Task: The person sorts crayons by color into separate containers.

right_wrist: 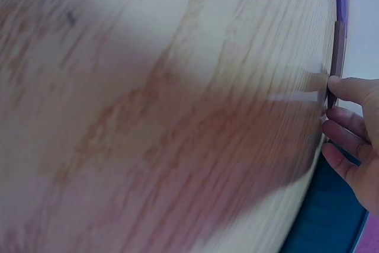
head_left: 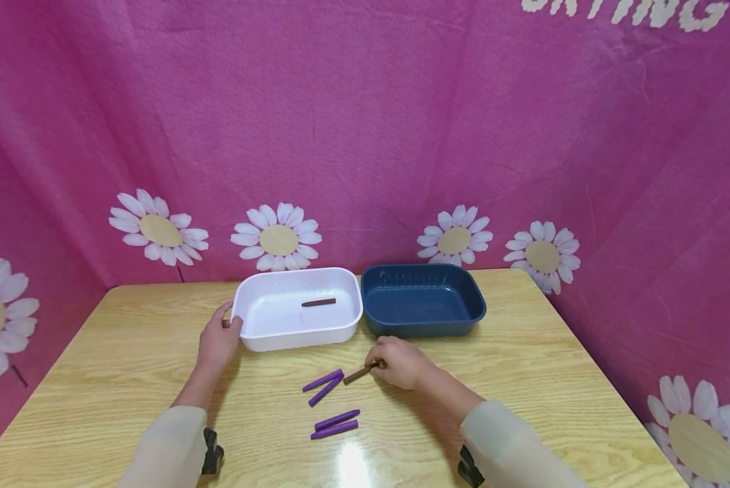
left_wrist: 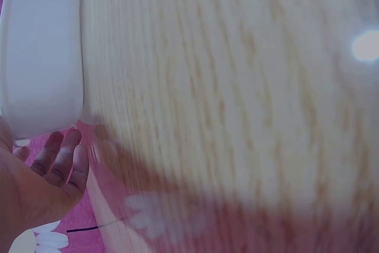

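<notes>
My left hand [head_left: 219, 341] holds the left end of a white plastic tray [head_left: 297, 337], thumb at its near corner and fingers along the outer wall. The left wrist view shows those fingers [left_wrist: 62, 161] bent beside the tray's end. A dark brown crayon [head_left: 318, 302] lies inside that tray. Between thumb and fingertips, my right hand [head_left: 401, 362] pinches another brown crayon [head_left: 357, 375], low over the table in front of the trays. The pinched crayon [right_wrist: 337, 51] points toward purple crayons in the right wrist view. Its far end is hidden by the hand.
A dark blue tray [head_left: 424, 330] stands right beside the white one. Nearer me on the wooden table [head_left: 267, 420] lie one pair of purple crayons [head_left: 326, 394] and, closer still, another purple pair [head_left: 335, 430]. A pink cloth with daisies [head_left: 365, 135] hangs behind and at both sides.
</notes>
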{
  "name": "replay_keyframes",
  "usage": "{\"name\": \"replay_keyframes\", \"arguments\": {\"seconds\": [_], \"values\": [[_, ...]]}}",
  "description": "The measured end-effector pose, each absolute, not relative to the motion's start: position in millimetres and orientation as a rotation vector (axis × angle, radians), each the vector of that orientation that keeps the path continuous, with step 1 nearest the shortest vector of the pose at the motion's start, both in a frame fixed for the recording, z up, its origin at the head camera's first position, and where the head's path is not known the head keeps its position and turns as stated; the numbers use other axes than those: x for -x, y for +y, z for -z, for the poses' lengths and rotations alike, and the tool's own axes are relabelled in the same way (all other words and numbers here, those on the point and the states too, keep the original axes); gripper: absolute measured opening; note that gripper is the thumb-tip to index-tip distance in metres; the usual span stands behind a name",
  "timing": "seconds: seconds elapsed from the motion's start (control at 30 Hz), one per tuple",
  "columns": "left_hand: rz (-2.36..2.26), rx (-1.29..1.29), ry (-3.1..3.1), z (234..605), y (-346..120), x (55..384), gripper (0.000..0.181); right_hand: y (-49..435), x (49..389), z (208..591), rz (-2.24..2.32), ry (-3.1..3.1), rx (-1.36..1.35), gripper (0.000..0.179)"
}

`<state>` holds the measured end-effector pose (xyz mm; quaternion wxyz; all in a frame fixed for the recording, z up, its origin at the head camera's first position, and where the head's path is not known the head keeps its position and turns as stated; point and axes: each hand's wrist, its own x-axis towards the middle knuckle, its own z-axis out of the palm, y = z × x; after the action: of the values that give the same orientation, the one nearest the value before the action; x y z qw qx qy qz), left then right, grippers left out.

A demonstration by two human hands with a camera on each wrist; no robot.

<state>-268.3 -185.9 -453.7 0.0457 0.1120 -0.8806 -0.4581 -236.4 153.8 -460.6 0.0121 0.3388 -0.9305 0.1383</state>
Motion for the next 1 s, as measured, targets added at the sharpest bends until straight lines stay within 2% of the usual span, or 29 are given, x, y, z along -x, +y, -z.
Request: {"name": "replay_keyframes", "arguments": {"seconds": [1.0], "values": [[1.438,-0.358,-2.699,455.0,-186.2,270.2,0.053,161.3,235.0,455.4,-0.455,-2.908,-1.115,0.009]]}}
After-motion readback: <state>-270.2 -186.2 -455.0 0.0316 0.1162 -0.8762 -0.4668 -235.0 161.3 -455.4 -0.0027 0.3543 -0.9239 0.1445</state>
